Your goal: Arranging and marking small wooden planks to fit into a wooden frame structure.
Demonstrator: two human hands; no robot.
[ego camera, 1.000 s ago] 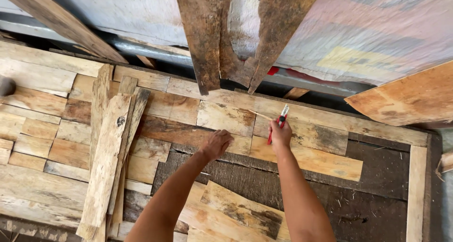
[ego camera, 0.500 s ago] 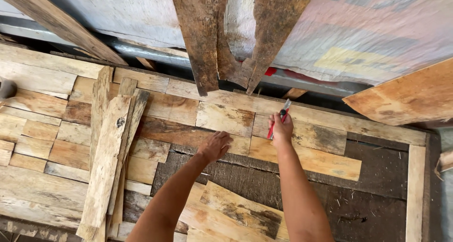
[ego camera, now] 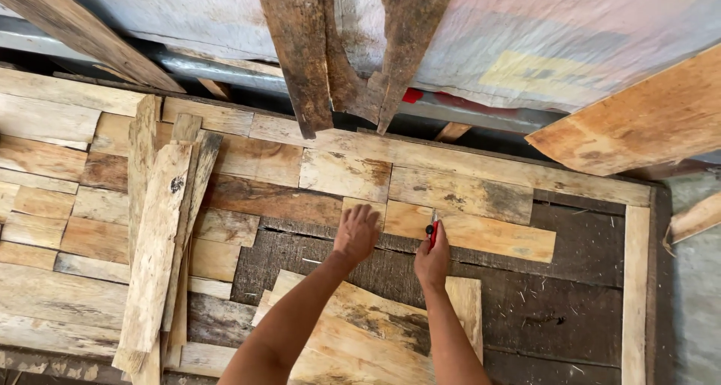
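On the patchwork of wooden pieces, the left hand [ego camera: 357, 231] lies flat with its fingers spread, pressing a small pale wood piece [ego camera: 366, 207] and gripping nothing. Just beside it, the right hand [ego camera: 432, 259] is clenched around a red utility knife [ego camera: 433, 230], whose tip touches the long pale plank [ego camera: 473, 232]. Loose boards [ego camera: 161, 235] lie stacked well apart at the left.
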